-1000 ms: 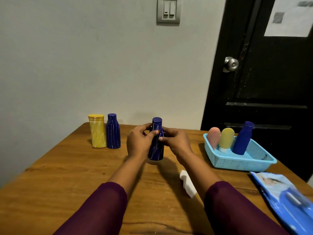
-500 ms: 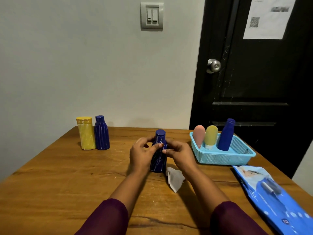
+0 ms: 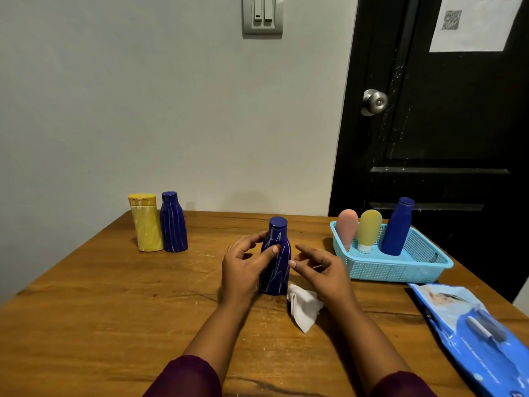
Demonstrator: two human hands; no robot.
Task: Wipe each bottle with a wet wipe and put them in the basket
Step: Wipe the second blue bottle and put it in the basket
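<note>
Streaked dark-blue plastic bottle (image 3: pixel 276 262) gripped by left hand (image 3: pixel 246 267) | right hand (image 3: pixel 323 272) empty, relaxed | crumpled white wipe (image 3: pixel 305 306), lower centre, best retrieved.

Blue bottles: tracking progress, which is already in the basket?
The unmarked bottle leaning in the basket; the held bottle and the back-left bottle are white-streaked, on the table.

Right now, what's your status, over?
Left hand grips blue bottle, upright on table. Right hand loose beside it, wipe lying underneath. Nothing blocks basket.
</note>
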